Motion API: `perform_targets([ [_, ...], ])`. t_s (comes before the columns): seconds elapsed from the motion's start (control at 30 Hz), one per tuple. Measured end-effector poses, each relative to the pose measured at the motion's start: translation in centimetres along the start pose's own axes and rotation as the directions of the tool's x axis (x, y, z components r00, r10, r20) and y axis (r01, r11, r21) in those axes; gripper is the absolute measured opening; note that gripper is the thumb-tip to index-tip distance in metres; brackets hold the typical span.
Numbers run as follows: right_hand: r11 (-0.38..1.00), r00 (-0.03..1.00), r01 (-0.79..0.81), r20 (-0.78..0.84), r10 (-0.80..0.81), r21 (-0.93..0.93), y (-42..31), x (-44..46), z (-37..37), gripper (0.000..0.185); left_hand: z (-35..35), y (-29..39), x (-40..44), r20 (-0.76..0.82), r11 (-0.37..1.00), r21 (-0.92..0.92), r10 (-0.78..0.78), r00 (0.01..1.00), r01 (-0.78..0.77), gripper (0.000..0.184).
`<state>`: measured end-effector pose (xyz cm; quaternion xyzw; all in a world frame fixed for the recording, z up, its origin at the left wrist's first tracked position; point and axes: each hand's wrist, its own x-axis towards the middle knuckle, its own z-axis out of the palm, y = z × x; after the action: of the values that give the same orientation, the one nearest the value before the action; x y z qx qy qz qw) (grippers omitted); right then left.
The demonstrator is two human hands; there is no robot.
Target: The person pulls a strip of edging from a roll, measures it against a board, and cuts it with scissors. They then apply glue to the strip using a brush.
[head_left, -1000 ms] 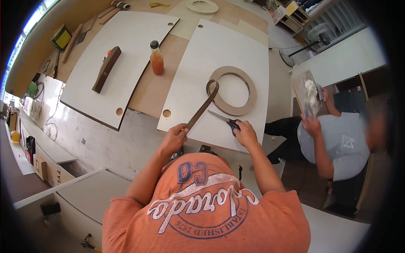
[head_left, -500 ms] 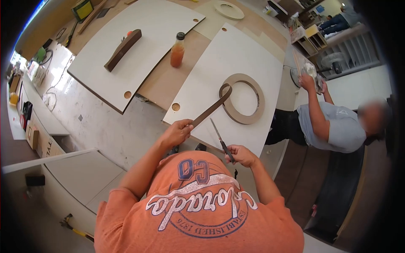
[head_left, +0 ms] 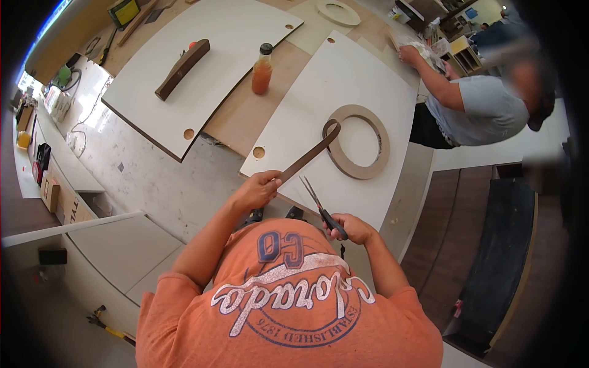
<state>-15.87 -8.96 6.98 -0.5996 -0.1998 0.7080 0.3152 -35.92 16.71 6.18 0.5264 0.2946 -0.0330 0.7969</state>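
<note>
My left hand (head_left: 257,190) is closed on the end of a brown strip of edge banding (head_left: 307,156). From there the strip runs up and right, and its far end curls over a flat roll of edge banding (head_left: 383,147). The roll lies on a white panel (head_left: 343,73) with a round hole near its corner. In my right hand (head_left: 346,228) is a pair of scissors (head_left: 319,205) with black handles. Their blades are slightly apart and point up and left, below the strip without touching it.
A second white panel (head_left: 147,92) bears a dark wooden hand plane (head_left: 184,70). Between the panels stands a bottle of orange liquid (head_left: 262,73). Another pale roll (head_left: 338,13) lies at the back. A co-worker (head_left: 478,104) stands to the right, holding something. White cabinets (head_left: 123,245) are at left.
The scissor blades have parted a little and the scissors have turned slightly in my right hand. My left hand keeps the strip. The co-worker has moved farther up the view.
</note>
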Motion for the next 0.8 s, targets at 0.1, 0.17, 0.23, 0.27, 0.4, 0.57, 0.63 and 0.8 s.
perform_targets([
  [0.1, 0.998, 1.000, 0.022, -0.016, -0.023, -0.052, -0.3, 0.6, 0.3, 0.035, -0.1, 0.3, -0.2, 0.023, 1.000, -0.017, -0.013, 1.000, 0.013, 0.027],
  [0.17, 0.997, 0.999, 0.049, -0.019, -0.050, -0.058, -0.8, 1.4, 0.7, 0.033, 0.2, -0.1, 0.1, 0.042, 1.000, -0.003, 0.000, 0.999, 0.001, 0.034],
  [0.23, 0.997, 0.997, 0.079, -0.002, -0.079, -0.022, -1.5, 2.4, 0.9, 0.032, 0.3, -0.4, 0.2, 0.067, 1.000, -0.012, 0.005, 0.998, -0.004, 0.037],
  [0.27, 0.996, 0.996, 0.085, 0.006, -0.084, -0.008, -1.7, 2.7, 1.0, 0.032, 0.2, -0.3, 0.1, 0.083, 1.000, -0.026, 0.004, 0.997, -0.002, 0.037],
  [0.4, 0.997, 0.996, 0.083, 0.013, -0.083, 0.007, -2.8, 3.1, 1.4, 0.033, 0.0, -0.2, -0.1, 0.111, 1.000, 0.006, -0.014, 0.994, 0.013, 0.043],
  [0.57, 0.996, 0.996, 0.087, 0.016, -0.087, 0.004, -3.1, 3.4, 1.4, 0.034, -0.4, 0.2, -0.5, 0.154, 0.999, 0.030, 0.009, 0.988, -0.013, 0.046],
  [0.63, 0.997, 0.997, 0.079, 0.012, -0.079, -0.012, -3.3, 3.4, 1.3, 0.034, -0.4, 0.2, -0.6, 0.163, 0.999, 0.028, 0.016, 0.987, -0.020, 0.045],
  [0.8, 0.995, 0.996, 0.088, -0.009, -0.088, -0.056, -3.5, 3.4, 1.6, 0.035, -0.1, 0.3, -0.6, 0.157, 0.998, 0.031, 0.051, 0.986, -0.057, 0.044],
])
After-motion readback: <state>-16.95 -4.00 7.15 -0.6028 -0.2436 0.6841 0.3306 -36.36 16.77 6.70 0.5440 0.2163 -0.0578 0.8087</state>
